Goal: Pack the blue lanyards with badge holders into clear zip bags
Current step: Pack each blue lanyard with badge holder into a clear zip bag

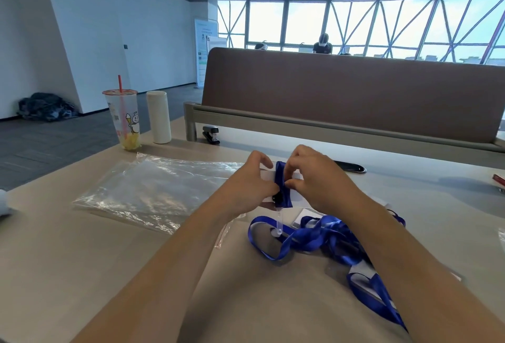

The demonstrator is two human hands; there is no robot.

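Left hand [247, 187] and right hand [322, 178] meet over the worktop [82, 260] — fingers [266, 162] of both pinching the bundled lanyard [282, 188] — zip bags [153, 189] flat just left.

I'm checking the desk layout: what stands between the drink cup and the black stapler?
A white cylinder stands upright between the drink cup and the black stapler, in the head view.

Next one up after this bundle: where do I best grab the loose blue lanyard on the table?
Pinch the open loop at the left end of the lanyard pile, coming from above and the left. There the strap lies single and free; to the right straps cross each other and the badge holders.
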